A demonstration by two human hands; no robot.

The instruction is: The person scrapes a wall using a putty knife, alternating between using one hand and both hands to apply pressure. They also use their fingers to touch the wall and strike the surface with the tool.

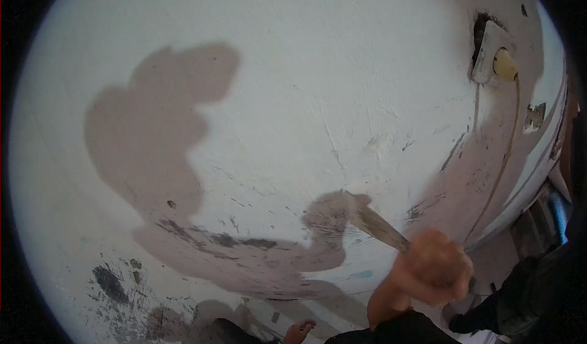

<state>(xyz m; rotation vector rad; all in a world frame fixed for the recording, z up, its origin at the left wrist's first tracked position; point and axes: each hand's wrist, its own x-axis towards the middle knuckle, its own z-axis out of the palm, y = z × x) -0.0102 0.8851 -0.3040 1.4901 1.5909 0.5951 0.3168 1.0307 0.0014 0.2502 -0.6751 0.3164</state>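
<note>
My right hand (434, 267) is closed in a fist around the handle of a putty knife (379, 226). Its flat blade points up and left, with the tip at or very near the white wall (293, 118). Part of the handle is hidden inside my fingers. Low in the view, my left hand (299, 330) shows only in part, its fingers loosely bent and apart with nothing visible in them. Dark scuffs and scraped patches (226, 240) mark the wall left of the blade.
A loose socket plate (489, 50) hangs beside a hole at upper right, with a cream plug (505, 64) and its cord (506, 154) running down the wall. A chipped patch (535, 117) lies below. Dark clothing (520, 292) fills the lower right. Shadows fall across the wall.
</note>
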